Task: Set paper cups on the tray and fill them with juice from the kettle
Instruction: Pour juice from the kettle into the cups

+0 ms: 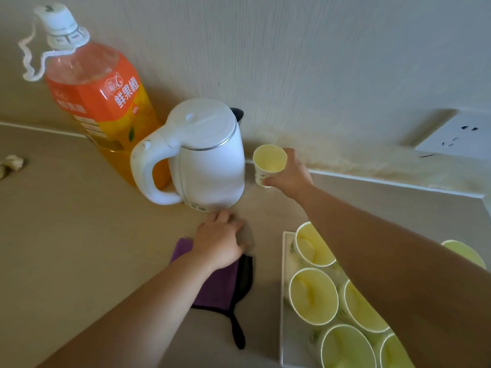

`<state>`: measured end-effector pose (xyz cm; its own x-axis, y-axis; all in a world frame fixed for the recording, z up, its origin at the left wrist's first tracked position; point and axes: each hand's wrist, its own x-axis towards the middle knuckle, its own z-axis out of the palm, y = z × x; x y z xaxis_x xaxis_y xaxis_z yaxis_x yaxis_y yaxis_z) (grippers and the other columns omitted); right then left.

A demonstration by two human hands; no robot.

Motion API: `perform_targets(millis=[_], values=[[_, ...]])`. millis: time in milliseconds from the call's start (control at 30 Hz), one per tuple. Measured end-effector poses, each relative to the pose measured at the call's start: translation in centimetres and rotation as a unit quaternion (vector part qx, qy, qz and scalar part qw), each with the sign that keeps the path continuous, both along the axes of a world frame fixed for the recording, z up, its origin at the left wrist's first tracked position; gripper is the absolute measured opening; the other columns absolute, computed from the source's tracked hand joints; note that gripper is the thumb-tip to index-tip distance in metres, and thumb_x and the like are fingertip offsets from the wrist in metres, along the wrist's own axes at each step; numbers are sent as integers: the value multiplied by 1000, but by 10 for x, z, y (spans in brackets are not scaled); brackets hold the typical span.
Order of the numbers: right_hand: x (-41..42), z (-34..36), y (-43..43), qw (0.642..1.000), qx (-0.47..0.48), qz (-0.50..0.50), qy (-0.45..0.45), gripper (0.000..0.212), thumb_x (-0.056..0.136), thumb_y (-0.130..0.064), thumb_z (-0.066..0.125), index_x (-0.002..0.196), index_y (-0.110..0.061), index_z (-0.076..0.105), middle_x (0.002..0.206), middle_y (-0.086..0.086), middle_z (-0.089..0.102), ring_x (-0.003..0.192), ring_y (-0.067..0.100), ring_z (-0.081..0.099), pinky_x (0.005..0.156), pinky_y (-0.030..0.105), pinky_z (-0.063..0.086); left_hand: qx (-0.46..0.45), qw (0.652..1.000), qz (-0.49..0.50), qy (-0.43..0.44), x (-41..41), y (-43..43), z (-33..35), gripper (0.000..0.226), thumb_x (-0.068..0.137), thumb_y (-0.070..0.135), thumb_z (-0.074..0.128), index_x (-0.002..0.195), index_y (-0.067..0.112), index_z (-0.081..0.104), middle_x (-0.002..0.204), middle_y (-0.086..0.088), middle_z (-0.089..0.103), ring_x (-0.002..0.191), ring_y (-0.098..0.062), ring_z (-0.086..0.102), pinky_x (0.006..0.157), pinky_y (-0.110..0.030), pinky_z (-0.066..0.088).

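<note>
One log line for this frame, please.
right hand: holds cup beside kettle | left hand: rests on cloth | tray: several cups set | fill: unclear

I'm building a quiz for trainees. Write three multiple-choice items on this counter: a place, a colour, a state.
1. Where is the cup in the right hand, relative to the kettle? A) left of it B) right of it C) on top of it
2. What colour is the cloth under the left hand? A) purple B) green C) red
3. The kettle's lid is: A) off B) tipped open C) closed
Answers: B, it is held past the kettle's right side; A, purple shows beside the wrist; C, it sits flat on the rim.
</note>
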<state>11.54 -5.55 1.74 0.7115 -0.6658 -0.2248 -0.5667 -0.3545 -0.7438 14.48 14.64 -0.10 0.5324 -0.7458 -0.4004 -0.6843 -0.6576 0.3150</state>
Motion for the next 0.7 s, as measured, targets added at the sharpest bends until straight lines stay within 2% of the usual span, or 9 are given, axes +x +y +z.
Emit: perform_targets(millis=[233, 400, 500, 567, 633, 700], values=[[0, -2, 1, 1000, -11, 6, 8, 85, 65, -18, 85, 134, -13, 35, 119, 2, 51, 110, 24, 52, 87, 38, 47, 38, 999, -30, -11, 1, -3, 3, 62, 92, 51, 50, 147, 29, 34, 152, 4, 17, 141, -23, 14, 114, -38, 23], [-12, 4, 0, 1000, 3, 8, 18, 102, 63, -18, 87, 144, -15, 25, 137, 7, 44, 125, 25, 44, 98, 34, 39, 24, 999, -24, 11, 2, -1, 4, 64, 91, 51, 51, 148, 27, 32, 152, 4, 19, 141, -22, 15, 114, -37, 23], [-22, 16, -2, 999, 10, 8, 29, 109, 67, -26, 86, 149, -15, 16, 142, 9, 40, 131, 24, 40, 105, 38, 36, -62, 991, 50, 105, 2, 7, 11, 63, 93, 46, 53, 148, 23, 33, 151, 4, 26, 141, -17, 22, 111, -29, 23], [-30, 28, -1, 1000, -7, -6, 8, 95, 73, -29, 81, 147, -15, 24, 140, 8, 41, 126, 23, 44, 104, 40, 39, -162, 970, 123, 132, 1, 19, 24, 45, 94, 39, 54, 136, 24, 50, 141, 8, 43, 132, -12, 40, 104, -24, 31], [-34, 41, 5, 998, -49, -16, -32, 68, 82, -28, 73, 139, -14, 38, 134, 5, 46, 115, 19, 51, 96, 36, 44, -288, 933, 197, 89, -1, 35, 40, 15, 93, 33, 56, 105, 29, 64, 110, 11, 62, 106, -12, 59, 86, -24, 44], [-33, 56, 15, 995, -56, -13, -78, 44, 89, -22, 65, 129, -14, 49, 125, 1, 53, 105, 17, 55, 88, 28, 43, -400, 875, 272, 2, 0, 50, 61, 1, 91, 25, 61, 90, 26, 61, 87, 12, 58, 87, -17, 61, 69, -24, 46]])
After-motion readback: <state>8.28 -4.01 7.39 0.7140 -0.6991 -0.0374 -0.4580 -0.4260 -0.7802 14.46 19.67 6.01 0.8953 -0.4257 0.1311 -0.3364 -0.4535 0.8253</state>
